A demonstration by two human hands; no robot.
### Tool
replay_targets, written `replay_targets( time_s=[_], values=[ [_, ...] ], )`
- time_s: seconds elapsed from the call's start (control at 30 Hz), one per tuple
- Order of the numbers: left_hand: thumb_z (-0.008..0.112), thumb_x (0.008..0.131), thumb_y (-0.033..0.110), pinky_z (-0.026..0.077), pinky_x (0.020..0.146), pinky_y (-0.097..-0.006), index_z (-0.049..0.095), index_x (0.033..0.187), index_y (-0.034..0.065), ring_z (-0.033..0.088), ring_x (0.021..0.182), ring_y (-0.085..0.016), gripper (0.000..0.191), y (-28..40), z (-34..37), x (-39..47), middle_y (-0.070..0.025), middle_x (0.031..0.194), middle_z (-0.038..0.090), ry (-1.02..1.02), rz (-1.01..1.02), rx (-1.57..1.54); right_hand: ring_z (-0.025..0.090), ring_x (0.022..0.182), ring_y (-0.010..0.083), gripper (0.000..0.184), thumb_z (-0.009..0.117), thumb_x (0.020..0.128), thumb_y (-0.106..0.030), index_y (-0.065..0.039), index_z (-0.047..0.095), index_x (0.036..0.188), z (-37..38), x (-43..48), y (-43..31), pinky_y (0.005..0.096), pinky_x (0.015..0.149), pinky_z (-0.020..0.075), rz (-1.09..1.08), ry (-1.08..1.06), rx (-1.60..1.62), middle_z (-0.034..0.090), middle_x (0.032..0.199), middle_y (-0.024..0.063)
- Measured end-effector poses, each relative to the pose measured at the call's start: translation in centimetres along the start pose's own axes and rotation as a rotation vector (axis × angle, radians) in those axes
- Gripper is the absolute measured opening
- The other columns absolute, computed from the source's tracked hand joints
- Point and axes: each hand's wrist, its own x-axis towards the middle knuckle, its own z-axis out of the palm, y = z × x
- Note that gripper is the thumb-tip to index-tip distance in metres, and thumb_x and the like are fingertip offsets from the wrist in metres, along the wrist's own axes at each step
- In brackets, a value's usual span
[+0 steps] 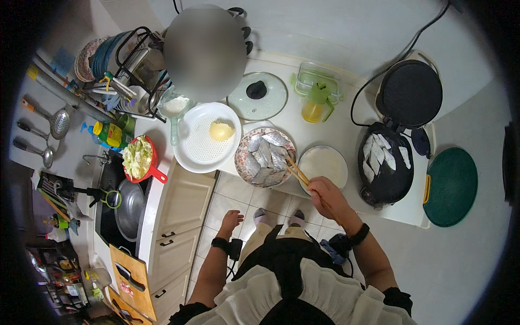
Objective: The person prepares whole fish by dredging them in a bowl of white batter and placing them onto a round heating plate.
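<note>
My right hand (pixel 327 195) grips a pair of wooden chopsticks (pixel 300 174). Their tips reach the silvery fish pieces (pixel 265 156) heaped on a flower-patterned plate (pixel 240 159). Beneath the chopsticks and partly behind my right hand is a round dish of white powder (pixel 323 162), perhaps flour. Farther right, an electric griddle (pixel 386 191) stands with its lid (pixel 412 93) raised. Several whitish, coated-looking fish pieces (pixel 374 154) lie on its black plate. My left hand (pixel 231 222) hangs below the counter, holding nothing, its fingers loosely apart.
A white perforated tray (pixel 191 152) holds a yellow lump. Behind stand a glass lid (pixel 266 107) and an oil jug (pixel 315 107). The griddle's black cord (pixel 375 77) runs up the wall. A red colander (pixel 153 162) of chopped cabbage sits by the sink; knives lie on cutting boards (pixel 134 276).
</note>
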Motion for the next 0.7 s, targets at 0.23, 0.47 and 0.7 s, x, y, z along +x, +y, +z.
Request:
replay_targets(
  time_s=[0.23,0.47,0.7],
  values=[
    [0.043,0.077,0.026,0.039,0.076,-0.0306,0.042,0.106,0.0020,0.051,0.085,-0.018,0.037,-4.3,-1.9,-0.4,-0.0109,0.096,0.054,0.006,-0.087,-0.313,0.045,0.067,0.0270,0.012,0.046,0.073,-0.001,-0.004,0.042,0.084,1.3,1.1,0.6,0.0330,0.062,0.0389,0.072,-0.040,0.054,0.045,0.074,0.0126],
    [0.042,0.077,0.023,0.042,0.068,-0.0292,0.043,0.106,0.0029,0.053,0.076,-0.016,0.035,-4.9,-2.5,1.0,-0.0108,0.093,0.054,0.004,-0.120,-0.303,0.044,0.064,0.0259,0.012,0.048,0.073,-0.001,-0.004,0.040,0.081,1.9,3.3,2.5,0.0289,0.059,0.0374,-0.040,-0.158,-0.123,0.044,0.071,0.0111],
    [0.043,0.077,0.023,0.042,0.066,-0.0283,0.042,0.107,0.0031,0.053,0.076,-0.016,0.036,-3.9,-2.1,1.4,-0.0107,0.091,0.055,0.025,-0.111,-0.199,0.048,0.058,0.0211,0.021,0.043,0.082,-0.024,-0.004,0.045,0.076,1.5,1.3,2.3,0.0303,0.054,0.0399,0.344,0.284,0.123,0.049,0.066,0.0077]
  ],
)
